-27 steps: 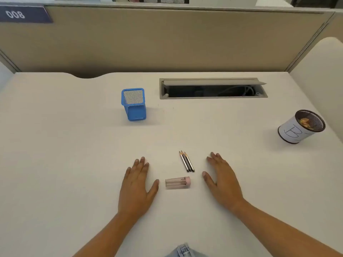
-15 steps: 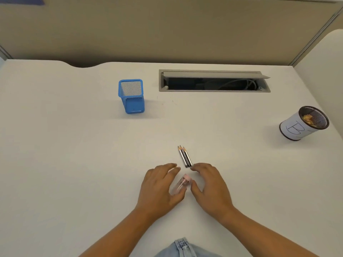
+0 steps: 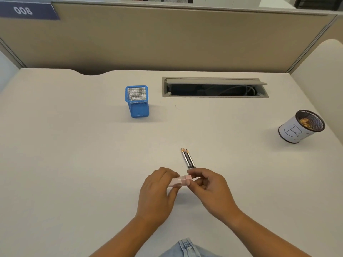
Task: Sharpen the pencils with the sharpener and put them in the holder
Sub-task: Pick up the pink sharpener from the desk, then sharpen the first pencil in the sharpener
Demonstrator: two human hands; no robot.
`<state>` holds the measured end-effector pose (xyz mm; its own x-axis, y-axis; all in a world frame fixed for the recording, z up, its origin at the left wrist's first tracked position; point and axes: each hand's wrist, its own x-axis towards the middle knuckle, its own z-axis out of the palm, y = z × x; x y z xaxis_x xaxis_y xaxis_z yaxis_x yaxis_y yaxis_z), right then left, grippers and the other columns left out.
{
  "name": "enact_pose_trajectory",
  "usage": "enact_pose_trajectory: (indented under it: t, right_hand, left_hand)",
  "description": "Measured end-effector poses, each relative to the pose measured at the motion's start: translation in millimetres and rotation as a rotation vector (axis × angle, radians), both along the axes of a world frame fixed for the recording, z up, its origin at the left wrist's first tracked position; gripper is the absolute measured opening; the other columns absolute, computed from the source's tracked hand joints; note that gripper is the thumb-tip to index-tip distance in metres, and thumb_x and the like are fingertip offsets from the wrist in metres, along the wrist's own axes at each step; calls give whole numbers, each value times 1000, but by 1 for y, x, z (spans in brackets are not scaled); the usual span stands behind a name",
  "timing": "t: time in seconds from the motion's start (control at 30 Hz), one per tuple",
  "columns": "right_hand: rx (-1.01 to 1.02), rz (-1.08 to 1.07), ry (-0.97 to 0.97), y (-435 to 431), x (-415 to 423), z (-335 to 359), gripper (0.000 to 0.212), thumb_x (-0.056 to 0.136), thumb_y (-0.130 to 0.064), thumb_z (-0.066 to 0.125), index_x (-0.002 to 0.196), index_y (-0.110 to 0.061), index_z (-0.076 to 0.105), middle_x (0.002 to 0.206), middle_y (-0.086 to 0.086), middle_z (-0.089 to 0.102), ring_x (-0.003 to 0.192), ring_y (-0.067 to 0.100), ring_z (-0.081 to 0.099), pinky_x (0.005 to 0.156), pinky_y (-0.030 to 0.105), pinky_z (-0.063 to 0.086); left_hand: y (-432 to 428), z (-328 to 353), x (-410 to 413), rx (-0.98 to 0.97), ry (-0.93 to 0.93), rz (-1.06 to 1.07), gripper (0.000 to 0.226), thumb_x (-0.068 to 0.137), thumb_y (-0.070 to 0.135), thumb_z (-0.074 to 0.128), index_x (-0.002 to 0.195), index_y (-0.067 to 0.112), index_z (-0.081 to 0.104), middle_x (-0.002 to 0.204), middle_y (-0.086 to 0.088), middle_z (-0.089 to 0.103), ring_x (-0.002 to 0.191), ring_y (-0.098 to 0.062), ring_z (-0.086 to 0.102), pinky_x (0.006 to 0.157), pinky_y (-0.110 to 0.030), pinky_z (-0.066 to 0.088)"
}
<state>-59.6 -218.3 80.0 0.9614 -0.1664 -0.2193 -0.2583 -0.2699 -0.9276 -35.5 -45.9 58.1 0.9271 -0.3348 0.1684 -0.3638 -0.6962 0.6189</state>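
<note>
Both hands point(image 3: 157, 190) point(image 3: 211, 188) pinch the sharpener point(image 3: 181, 180), fingers at its ends: light, rigid, probably slippery, near the pencils point(image 3: 188, 158).

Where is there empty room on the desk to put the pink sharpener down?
Bare desk lies left of the blue holder, and between the pencils and the white cup. It is crowded at the front middle, where the left hand and right hand hold the sharpener close to the pencils.

Around the pencils point(image 3: 187, 158): open desk point(image 3: 74, 164) left and right; blue holder point(image 3: 137, 102) well beyond, leftward; cable hatch point(image 3: 215, 87) beyond; white cup point(image 3: 300, 127) far right; left hand point(image 3: 157, 190) and right hand point(image 3: 211, 190), holding the sharpener point(image 3: 182, 179), block the near ends.
</note>
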Motion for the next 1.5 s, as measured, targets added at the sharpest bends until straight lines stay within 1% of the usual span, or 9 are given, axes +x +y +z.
enact_pose_trajectory:
  t: [0.17,0.33,0.53,0.73,0.9,0.97,1.17,1.3,1.5]
  right_hand:
    - [-9,65,-89,8,-10,31,15,84,-23,77,98,-28,74,94,-11,75,83,11,71,70,23,58]
    - [-107,162,-156,14,-26,52,15,88,-22,72,103,-26,75,94,-14,76,88,10,72,76,20,59]
    - [-329,234,-200,16,-38,56,28,85,-35,62,108,-25,75,95,-21,74,88,-1,70,77,10,55]
    - [-9,57,-12,12,-30,56,26,91,-1,61,89,-20,79,79,-2,77,68,11,71,63,19,56]
    - [134,53,32,13,-26,58,19,94,-7,60,89,-14,77,79,6,77,67,14,70,64,26,59]
    - [152,24,59,10,-19,56,14,94,-13,61,92,-12,75,81,9,77,68,16,71,65,28,59]
    - [-228,-86,116,-16,25,14,4,86,-17,70,88,-20,72,78,-1,75,71,18,70,67,30,57]
    - [-436,16,161,-23,46,-8,21,80,-18,75,98,-23,68,86,-8,68,74,8,67,69,21,53]
    - [-622,146,215,-21,64,-19,36,79,-18,75,112,-24,63,89,-10,65,83,14,66,78,30,55]
  left_hand:
    - [-2,26,-12,-68,173,38,28,87,36,64,109,34,46,98,19,59,88,-5,59,74,-21,49]
    - [2,38,-29,-58,205,-39,26,96,42,50,121,37,51,108,18,66,83,-3,56,71,-8,41]
    - [9,39,-44,-56,195,-18,22,94,40,52,116,39,54,105,18,67,86,-3,59,77,-22,52]
    - [15,43,-47,-184,245,-35,31,83,46,61,110,42,48,89,19,56,72,-4,51,63,-21,46]
    - [22,47,-47,-285,256,-91,20,81,42,53,100,36,49,90,18,55,79,-12,50,69,-29,48]
    - [25,47,-45,-290,262,-52,19,84,43,52,101,36,53,90,20,57,82,-9,52,70,-21,45]
    - [34,44,-32,-245,295,66,25,87,34,68,111,39,62,95,23,67,89,-1,62,75,-14,43]
    - [35,38,-25,-228,356,111,28,84,36,71,109,43,61,95,29,69,88,3,64,74,-13,46]
    - [35,29,-17,-204,416,147,23,84,38,70,105,43,61,96,30,67,90,5,62,75,-9,43]
